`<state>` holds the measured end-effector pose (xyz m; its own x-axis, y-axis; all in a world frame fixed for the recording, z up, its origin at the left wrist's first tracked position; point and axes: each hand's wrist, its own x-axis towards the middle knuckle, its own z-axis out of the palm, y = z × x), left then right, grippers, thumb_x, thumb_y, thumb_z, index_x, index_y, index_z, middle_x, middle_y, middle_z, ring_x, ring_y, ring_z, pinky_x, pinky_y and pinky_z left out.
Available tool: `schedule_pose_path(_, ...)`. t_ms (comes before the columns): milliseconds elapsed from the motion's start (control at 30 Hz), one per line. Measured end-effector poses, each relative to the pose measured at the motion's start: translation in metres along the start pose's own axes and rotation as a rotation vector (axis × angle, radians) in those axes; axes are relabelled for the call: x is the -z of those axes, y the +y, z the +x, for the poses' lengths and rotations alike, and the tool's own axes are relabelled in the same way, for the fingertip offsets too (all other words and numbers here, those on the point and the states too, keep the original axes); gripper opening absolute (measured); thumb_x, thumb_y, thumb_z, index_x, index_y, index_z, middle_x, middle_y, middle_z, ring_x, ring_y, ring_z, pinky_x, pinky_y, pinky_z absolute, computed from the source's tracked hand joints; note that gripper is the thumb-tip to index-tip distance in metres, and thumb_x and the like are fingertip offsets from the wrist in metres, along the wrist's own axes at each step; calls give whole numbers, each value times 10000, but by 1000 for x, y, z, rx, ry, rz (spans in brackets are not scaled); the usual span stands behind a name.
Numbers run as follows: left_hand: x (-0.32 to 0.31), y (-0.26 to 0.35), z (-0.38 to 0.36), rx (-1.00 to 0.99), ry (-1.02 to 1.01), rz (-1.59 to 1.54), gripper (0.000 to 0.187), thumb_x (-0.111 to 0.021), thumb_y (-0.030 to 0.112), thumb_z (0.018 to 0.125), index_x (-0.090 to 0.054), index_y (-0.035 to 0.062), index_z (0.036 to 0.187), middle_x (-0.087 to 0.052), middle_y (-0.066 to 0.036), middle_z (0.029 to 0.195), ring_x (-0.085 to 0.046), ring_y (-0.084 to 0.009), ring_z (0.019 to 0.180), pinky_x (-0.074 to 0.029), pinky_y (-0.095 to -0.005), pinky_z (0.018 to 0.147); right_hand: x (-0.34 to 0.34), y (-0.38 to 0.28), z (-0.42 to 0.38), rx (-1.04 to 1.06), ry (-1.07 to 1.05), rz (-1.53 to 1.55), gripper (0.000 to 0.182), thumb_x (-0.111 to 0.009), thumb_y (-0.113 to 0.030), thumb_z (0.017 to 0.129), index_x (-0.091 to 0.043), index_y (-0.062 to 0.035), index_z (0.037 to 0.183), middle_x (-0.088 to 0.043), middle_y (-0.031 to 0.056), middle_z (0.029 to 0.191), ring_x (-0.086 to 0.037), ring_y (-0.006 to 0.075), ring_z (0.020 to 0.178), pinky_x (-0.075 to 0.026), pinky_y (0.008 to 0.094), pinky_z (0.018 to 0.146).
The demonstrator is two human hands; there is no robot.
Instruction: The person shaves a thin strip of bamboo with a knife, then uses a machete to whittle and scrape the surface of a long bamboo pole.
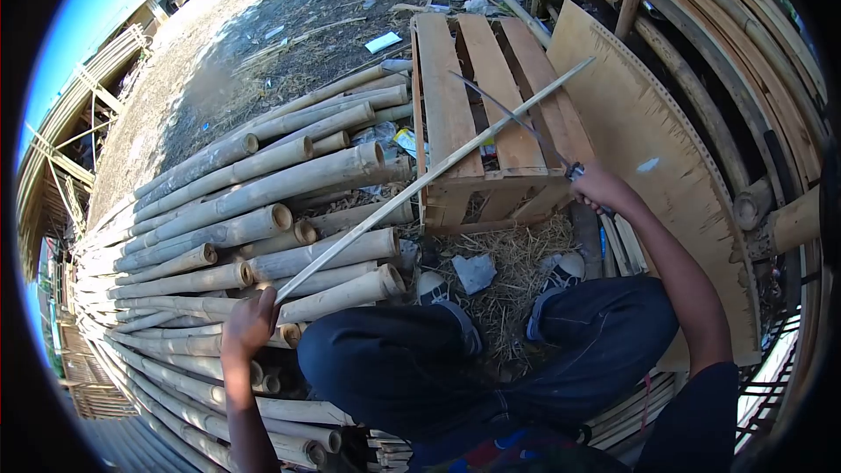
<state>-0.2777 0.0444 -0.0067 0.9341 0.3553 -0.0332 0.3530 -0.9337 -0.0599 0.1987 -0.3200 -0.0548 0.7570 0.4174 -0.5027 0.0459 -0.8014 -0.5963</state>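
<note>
My left hand (pixel 248 322) wraps around the near end of the long bamboo strip (pixel 429 180), so that end is hidden in my fist. My right hand (pixel 599 188) covers the handle of the knife (pixel 512 118), and I can't see the handle at all. The thin blade tip is hard to make out against the wooden pallet (pixel 455 114). My knees hide part of the straw (pixel 508 271) and most of my shoes (pixel 565 270). The far ends of the bamboo poles (pixel 228 236) run off into the dark edge. The bits of litter (pixel 383 41) on the ground are too small to tell.
</note>
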Motion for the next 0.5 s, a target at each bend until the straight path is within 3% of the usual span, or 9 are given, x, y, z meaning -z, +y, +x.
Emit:
schedule_pose_path(67, 4, -8, -13, 79, -44, 30, 181, -588, 216, 893, -490, 63, 896, -600, -195, 663, -598, -410, 642, -463, -508, 566, 16, 11, 17, -17, 112, -87, 140, -577, -85, 662, -519, 38, 630, -531, 106, 520, -530, 189, 386, -422, 311, 372)
schedule_pose_path(200, 28, -9, -31, 155, -61, 46, 167, -603, 199, 878, -504, 70, 918, -605, -185, 673, -604, -404, 652, -460, -507, 572, 44, 52, 42, -78, 261, 292, 105, -542, -53, 653, -497, 14, 586, -481, 77, 486, -493, 172, 371, -392, 305, 347)
schedule_pose_path(400, 23, -18, -19, 63, -63, 38, 167, -610, 188, 872, -503, 67, 914, -594, -176, 670, -586, -401, 640, -454, -489, 571, 24, 36, 12, 25, 103, 272, 84, -559, -27, 615, -487, -3, 582, -472, 53, 498, -481, 141, 369, -374, 290, 329)
schedule_pose_path(500, 32, -5, -20, 108, -85, 34, 163, -610, 186, 873, -512, 68, 929, -602, -175, 707, -587, -392, 666, -458, -480, 587, 24, 31, 16, -31, 23, 316, 98, -572, -69, 669, -493, -21, 635, -478, 26, 527, -453, 104, 391, -377, 270, 348)
